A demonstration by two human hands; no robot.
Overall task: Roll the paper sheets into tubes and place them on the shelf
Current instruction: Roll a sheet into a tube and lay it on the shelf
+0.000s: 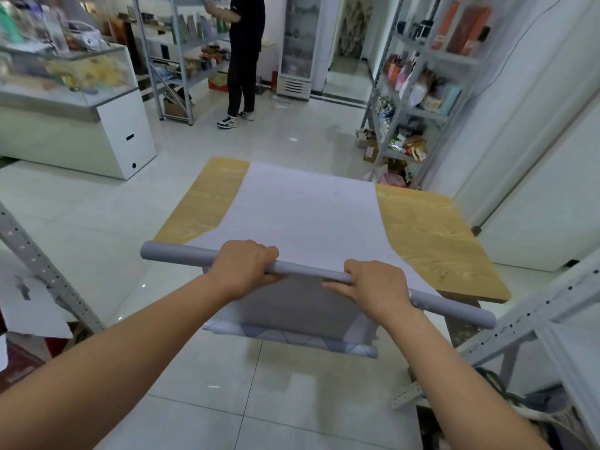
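Gripping a partly rolled grey paper tube (175,253) at the near edge of the wooden table (431,238), with both hands side by side near its middle. Wrapping the left hand (243,266) over the roll, fingers (263,251) curled across the top and thumb underneath; clasping likewise with the right hand (378,287), just beside it, thumb extended along the underside. Leaving both tube ends projecting beyond the hands, the left end over the floor. Leading from the roll to the unrolled pale paper sheet (305,216), spread flat down the table's middle as far as its far edge. Showing below the roll a further sheet (292,336) with a faint geometric pattern, draped over the table's near edge. Showing at right the uprights of a grey metal shelf (548,306), and in the background a person in black (243,53) standing at another shelf unit.
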